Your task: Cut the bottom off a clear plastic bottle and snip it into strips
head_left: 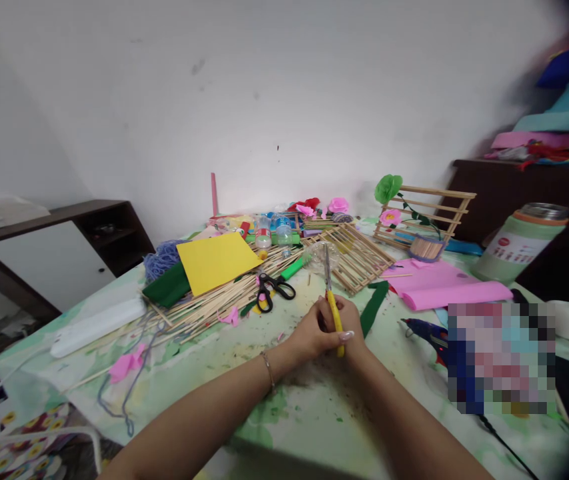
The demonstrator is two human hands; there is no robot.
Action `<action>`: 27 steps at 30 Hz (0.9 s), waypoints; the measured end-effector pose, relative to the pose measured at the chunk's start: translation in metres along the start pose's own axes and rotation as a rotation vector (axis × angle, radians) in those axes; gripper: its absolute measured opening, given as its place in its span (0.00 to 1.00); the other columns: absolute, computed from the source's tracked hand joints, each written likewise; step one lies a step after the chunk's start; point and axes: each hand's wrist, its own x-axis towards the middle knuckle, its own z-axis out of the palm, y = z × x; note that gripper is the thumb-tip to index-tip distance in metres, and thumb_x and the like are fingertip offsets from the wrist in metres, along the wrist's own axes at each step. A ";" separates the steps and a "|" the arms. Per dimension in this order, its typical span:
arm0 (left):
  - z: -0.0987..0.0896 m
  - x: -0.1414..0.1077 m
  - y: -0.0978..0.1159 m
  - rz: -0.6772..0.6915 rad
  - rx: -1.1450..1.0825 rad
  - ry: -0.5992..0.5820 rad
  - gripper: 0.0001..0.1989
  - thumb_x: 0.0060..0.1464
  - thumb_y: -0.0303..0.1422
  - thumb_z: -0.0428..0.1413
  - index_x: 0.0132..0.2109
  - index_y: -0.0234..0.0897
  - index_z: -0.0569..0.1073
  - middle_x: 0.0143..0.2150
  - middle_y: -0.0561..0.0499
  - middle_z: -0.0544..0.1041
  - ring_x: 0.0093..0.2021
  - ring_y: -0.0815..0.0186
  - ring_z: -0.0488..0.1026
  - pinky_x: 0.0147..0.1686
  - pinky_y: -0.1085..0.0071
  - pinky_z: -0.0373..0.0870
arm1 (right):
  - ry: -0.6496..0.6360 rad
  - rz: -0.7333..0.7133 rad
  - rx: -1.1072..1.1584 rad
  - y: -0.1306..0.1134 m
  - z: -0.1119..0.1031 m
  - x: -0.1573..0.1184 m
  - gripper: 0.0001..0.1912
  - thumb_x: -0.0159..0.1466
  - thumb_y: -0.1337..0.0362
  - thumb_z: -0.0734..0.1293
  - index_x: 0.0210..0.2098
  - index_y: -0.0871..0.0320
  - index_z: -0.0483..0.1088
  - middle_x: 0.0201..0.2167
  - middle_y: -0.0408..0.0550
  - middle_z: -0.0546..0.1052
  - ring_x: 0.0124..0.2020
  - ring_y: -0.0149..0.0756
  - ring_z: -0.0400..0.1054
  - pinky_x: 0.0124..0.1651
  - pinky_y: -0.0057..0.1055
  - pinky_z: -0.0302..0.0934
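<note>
Yellow-handled scissors (335, 313) stand with their narrow metal blades together, pointing away from me. My left hand (312, 333), a thin bracelet at its wrist, is closed with its thumb across the yellow handle. My right hand (349, 320) is closed against the same handle and touches the left hand; its fingertips are mostly hidden. Just beyond the blades is a crumpled clear plastic piece (317, 255). A dark green paper strip (374, 307) lies right of my hands. Black-handled scissors (272, 291) rest to the left.
Thin wooden sticks (204, 300) lie under a yellow sheet (217, 262). A slatted stick panel (357, 253) and a small stick fence with flowers (427, 213) are farther back. A dark blue glue gun (429, 333), pink paper (444, 283) and a green flask (519, 243) occupy the right.
</note>
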 end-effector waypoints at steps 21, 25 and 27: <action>-0.070 0.006 0.066 0.360 -0.114 0.413 0.34 0.40 0.48 0.65 0.52 0.38 0.67 0.43 0.48 0.73 0.37 0.67 0.71 0.42 0.69 0.66 | -0.274 -0.166 -0.285 -0.011 -0.005 -0.012 0.14 0.54 0.55 0.67 0.24 0.56 0.60 0.20 0.38 0.61 0.22 0.28 0.53 0.25 0.26 0.47; -0.070 0.009 0.062 0.339 -0.204 0.413 0.27 0.40 0.44 0.67 0.46 0.36 0.71 0.42 0.50 0.72 0.35 0.71 0.67 0.38 0.73 0.64 | -0.306 -0.172 -0.293 -0.009 -0.003 -0.012 0.17 0.55 0.51 0.67 0.24 0.56 0.59 0.19 0.38 0.60 0.22 0.28 0.52 0.25 0.26 0.47; -0.068 0.009 0.063 0.351 -0.233 0.404 0.26 0.40 0.43 0.67 0.45 0.35 0.71 0.42 0.50 0.72 0.36 0.71 0.67 0.38 0.74 0.63 | -0.334 -0.164 -0.268 -0.007 -0.002 -0.011 0.18 0.55 0.49 0.67 0.25 0.56 0.59 0.20 0.37 0.60 0.22 0.28 0.52 0.25 0.26 0.47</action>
